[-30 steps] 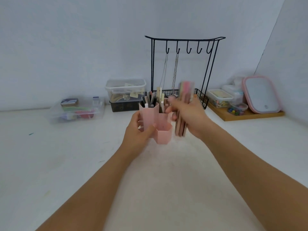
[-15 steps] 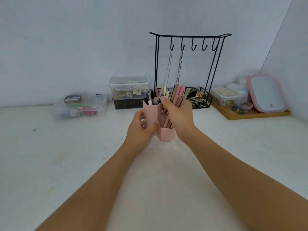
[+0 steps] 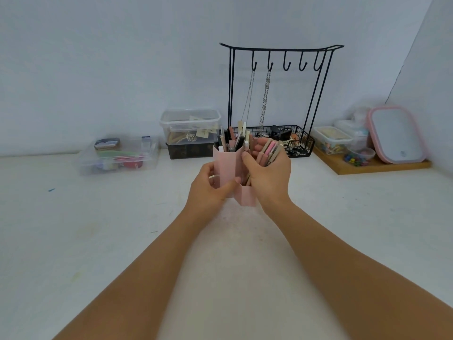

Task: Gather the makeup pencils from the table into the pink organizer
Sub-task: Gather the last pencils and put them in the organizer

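Observation:
The pink organizer (image 3: 228, 165) stands on the white table, its tall back compartments filled with several pencils and sticks. My left hand (image 3: 208, 190) grips its left side, thumb across the front. My right hand (image 3: 268, 173) holds a bundle of makeup pencils (image 3: 268, 152), pink and beige. The bundle leans to the right, with its lower ends down inside the organizer's low front compartment (image 3: 247, 196). My fingers hide the middle of the bundle.
Behind the organizer stands a black wire jewellery rack (image 3: 279, 99) with chains and a basket base. Stacked clear boxes (image 3: 190, 132) sit to its left, a flat clear box (image 3: 119, 157) further left. A wooden tray (image 3: 367, 165) with containers and a pink mirror (image 3: 396, 134) is at right.
My right hand brought the pencil bundle from beside the organizer over to it and lowered the ends into the front compartment. The left hand kept its grip.

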